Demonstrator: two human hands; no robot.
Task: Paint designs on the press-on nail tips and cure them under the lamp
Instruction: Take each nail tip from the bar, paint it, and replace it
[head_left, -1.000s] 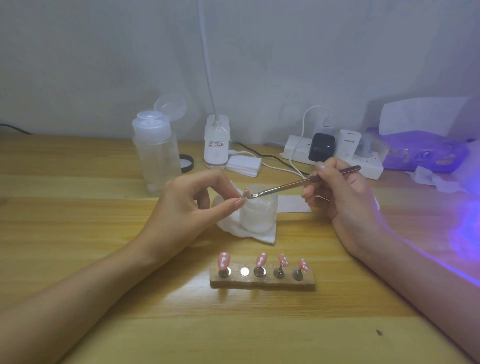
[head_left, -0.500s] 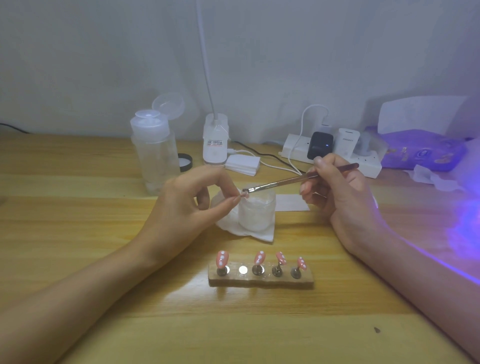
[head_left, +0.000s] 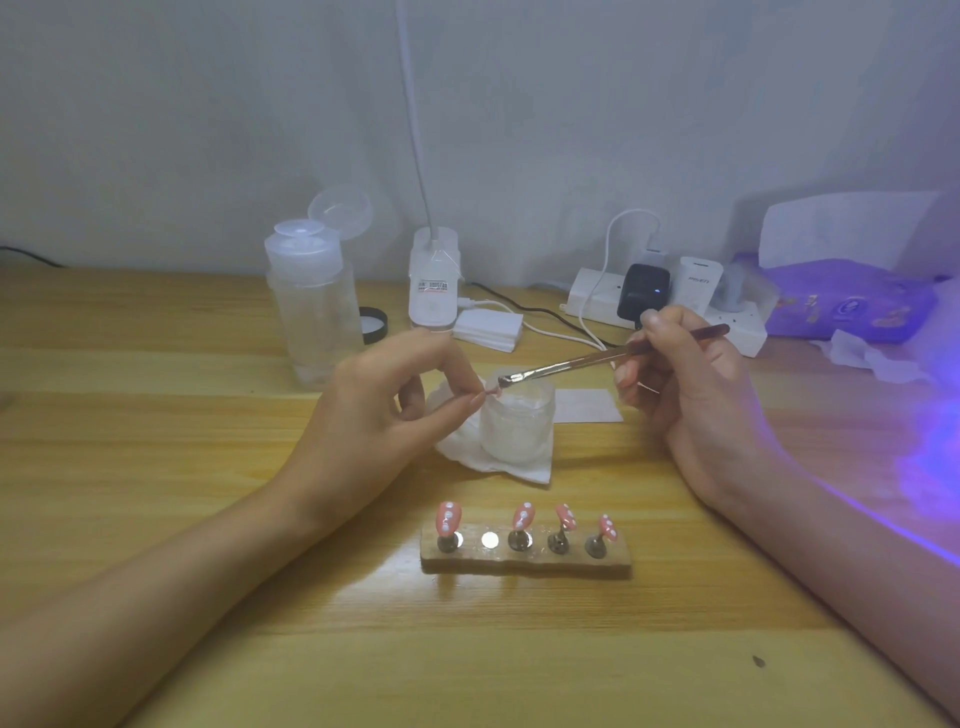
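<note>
**Fifth tip under the brush, four wait on the stand**

The left hand (head_left: 374, 415) pinches one pink nail tip (head_left: 491, 393) between thumb and forefinger, just above the rim of a frosted jar (head_left: 517, 431). The right hand (head_left: 685, 395) grips a slim brush (head_left: 597, 358) like a pen, with its bristles at that tip. Whether they touch it is too small to tell. Over the last second both hands have barely moved, and the bristles have only crept slightly along the tip. I read this as short strokes on one design, so this piece is unfinished and not yet cured.

Counted outward: one jar sits on one crumpled tissue (head_left: 519, 467). Nearer the person is one wooden stand (head_left: 524, 564) with five spots. Four hold painted tips (head_left: 448, 519), pink dotted white, and one is a bare metal disc (head_left: 489, 540), second from left. Further back on the counter (head_left: 156, 467) stand one clear pump bottle (head_left: 314, 312) with its lid flipped open and one white power strip (head_left: 743, 332). Violet light spills in from the right; its source is out of view.
</note>
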